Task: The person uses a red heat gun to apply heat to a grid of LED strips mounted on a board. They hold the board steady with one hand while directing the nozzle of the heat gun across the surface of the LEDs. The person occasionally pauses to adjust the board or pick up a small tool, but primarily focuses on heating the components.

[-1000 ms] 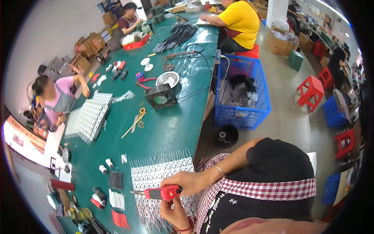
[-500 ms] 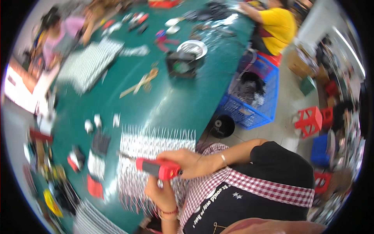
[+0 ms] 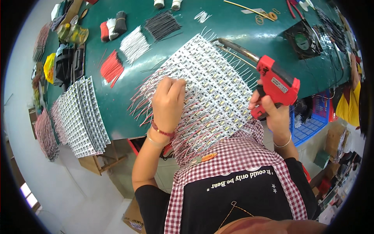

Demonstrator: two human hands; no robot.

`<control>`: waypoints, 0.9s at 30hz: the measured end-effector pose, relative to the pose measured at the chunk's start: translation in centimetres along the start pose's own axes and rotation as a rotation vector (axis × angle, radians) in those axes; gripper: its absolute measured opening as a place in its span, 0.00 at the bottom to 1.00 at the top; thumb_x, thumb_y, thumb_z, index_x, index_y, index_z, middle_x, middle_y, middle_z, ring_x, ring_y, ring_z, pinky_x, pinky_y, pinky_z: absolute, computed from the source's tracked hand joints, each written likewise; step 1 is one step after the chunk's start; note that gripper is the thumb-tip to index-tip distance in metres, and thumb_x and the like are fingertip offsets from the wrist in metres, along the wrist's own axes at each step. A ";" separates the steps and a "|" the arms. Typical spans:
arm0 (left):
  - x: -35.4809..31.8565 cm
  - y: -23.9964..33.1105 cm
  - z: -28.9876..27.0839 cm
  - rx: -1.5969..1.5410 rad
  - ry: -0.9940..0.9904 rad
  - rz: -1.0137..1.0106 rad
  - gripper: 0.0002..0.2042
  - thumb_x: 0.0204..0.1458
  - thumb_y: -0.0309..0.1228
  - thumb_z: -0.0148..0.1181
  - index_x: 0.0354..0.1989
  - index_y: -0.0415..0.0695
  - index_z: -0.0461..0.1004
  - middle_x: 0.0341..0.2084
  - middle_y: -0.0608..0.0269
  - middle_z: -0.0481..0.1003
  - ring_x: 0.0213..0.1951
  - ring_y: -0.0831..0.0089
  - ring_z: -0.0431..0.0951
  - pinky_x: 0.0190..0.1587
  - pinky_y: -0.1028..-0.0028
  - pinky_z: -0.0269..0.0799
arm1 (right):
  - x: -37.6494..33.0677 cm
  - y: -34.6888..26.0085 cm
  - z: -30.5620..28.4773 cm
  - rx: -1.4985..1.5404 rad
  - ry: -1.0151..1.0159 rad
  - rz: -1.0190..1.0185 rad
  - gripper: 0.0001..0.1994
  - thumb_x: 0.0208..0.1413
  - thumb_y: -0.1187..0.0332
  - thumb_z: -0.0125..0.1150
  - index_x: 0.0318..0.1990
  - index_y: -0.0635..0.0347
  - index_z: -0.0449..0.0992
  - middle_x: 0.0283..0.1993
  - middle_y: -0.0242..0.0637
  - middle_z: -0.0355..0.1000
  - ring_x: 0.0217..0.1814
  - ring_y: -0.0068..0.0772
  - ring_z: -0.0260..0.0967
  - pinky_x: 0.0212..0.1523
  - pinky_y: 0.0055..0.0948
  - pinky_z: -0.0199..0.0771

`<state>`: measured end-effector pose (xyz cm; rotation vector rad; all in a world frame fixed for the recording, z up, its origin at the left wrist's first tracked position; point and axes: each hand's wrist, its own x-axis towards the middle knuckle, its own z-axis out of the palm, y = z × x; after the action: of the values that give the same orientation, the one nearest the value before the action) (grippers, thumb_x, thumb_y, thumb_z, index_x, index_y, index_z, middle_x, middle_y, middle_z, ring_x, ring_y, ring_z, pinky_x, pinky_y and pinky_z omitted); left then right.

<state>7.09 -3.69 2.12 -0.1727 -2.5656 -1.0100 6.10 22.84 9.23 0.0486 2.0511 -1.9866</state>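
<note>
A white circuit-board panel (image 3: pixel 222 89) with many small parts lies across the table edge in front of me. Red, white and black wires fringe its sides. My left hand (image 3: pixel 168 103) is over its left half, thumb and fingertips pinched together; whatever is between them is too small to make out. In my right hand (image 3: pixel 272 113) is a red and black soldering gun (image 3: pixel 278 82), held by its grip at the panel's right edge. The gun's long metal tip points up and left, by the panel's far corner. Cut wires lie beyond in a red pile (image 3: pixel 112 68), a white pile (image 3: pixel 134 45) and a black pile (image 3: pixel 162 25).
Stacked similar panels (image 3: pixel 80 117) stand at the table's left edge. Tied wire bundles (image 3: pixel 120 22) lie at the back. A black square fan (image 3: pixel 303 39) sits at the right, near a wooden stick (image 3: pixel 249 10). A blue plastic crate (image 3: pixel 309 130) is beyond the right edge.
The view has swung left and down toward my lap. My hands have come apart: the left is now over the panel's wires, while the right keeps the soldering gun to the right.
</note>
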 end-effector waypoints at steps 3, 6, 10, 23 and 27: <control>0.5 -1.6 0.3 0.102 -0.029 0.120 0.09 0.43 0.17 0.61 0.34 0.39 0.76 0.23 0.60 0.67 0.27 0.65 0.70 0.30 0.69 0.68 | -0.3 0.5 -0.9 0.042 -0.021 0.044 0.19 0.61 0.62 0.60 0.51 0.69 0.67 0.24 0.34 0.69 0.23 0.23 0.68 0.28 0.25 0.71; 1.4 -2.9 0.8 0.105 -0.070 0.278 0.12 0.40 0.19 0.58 0.36 0.40 0.75 0.25 0.61 0.66 0.29 0.66 0.69 0.29 0.70 0.68 | -0.9 1.4 -1.0 0.073 0.006 0.127 0.08 0.59 0.68 0.61 0.36 0.64 0.72 0.18 0.29 0.67 0.19 0.21 0.67 0.24 0.22 0.69; 1.0 -3.6 1.4 0.145 -0.129 0.315 0.13 0.39 0.19 0.58 0.37 0.39 0.78 0.25 0.61 0.66 0.29 0.66 0.69 0.30 0.70 0.69 | -1.0 1.3 -0.2 -0.112 -0.060 0.219 0.15 0.61 0.73 0.54 0.52 0.73 0.68 0.18 0.31 0.64 0.17 0.20 0.60 0.23 0.25 0.67; 0.9 -4.1 1.1 0.013 -0.098 0.252 0.13 0.37 0.15 0.59 0.35 0.39 0.77 0.25 0.60 0.65 0.29 0.64 0.69 0.32 0.69 0.67 | -1.0 1.4 1.9 -0.166 -0.012 0.320 0.18 0.51 0.73 0.70 0.48 0.62 0.73 0.31 0.27 0.72 0.24 0.12 0.65 0.23 0.17 0.66; 0.9 -4.1 1.1 -0.010 -0.095 0.242 0.13 0.37 0.14 0.59 0.34 0.39 0.77 0.25 0.60 0.65 0.29 0.64 0.69 0.32 0.68 0.67 | -1.1 1.2 2.3 -0.212 -0.002 0.224 0.07 0.55 0.74 0.64 0.40 0.63 0.74 0.25 0.29 0.71 0.21 0.16 0.66 0.22 0.19 0.66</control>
<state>4.91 -5.97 -0.85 -0.5311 -2.5458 -0.9426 7.87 20.87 8.30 0.2215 2.1386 -1.6305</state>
